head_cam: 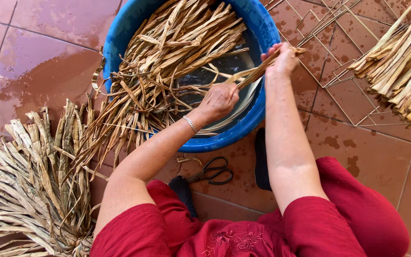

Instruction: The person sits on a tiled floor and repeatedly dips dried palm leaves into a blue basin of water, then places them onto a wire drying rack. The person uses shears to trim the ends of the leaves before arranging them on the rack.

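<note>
Reed strip [255, 74] over blue basin [120, 28]; right hand [284, 59] fingers pinch its end, left hand [220, 101] fingers grip it lower.

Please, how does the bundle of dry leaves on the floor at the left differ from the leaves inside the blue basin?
The floor bundle lies on the tiles, pale and dry-looking; the basin leaves sit in the blue basin with water, darker, some hanging over the rim. No hand touches the floor bundle, while the left hand and right hand hold one strip above the basin. Both are long flat leaf strips.
</note>
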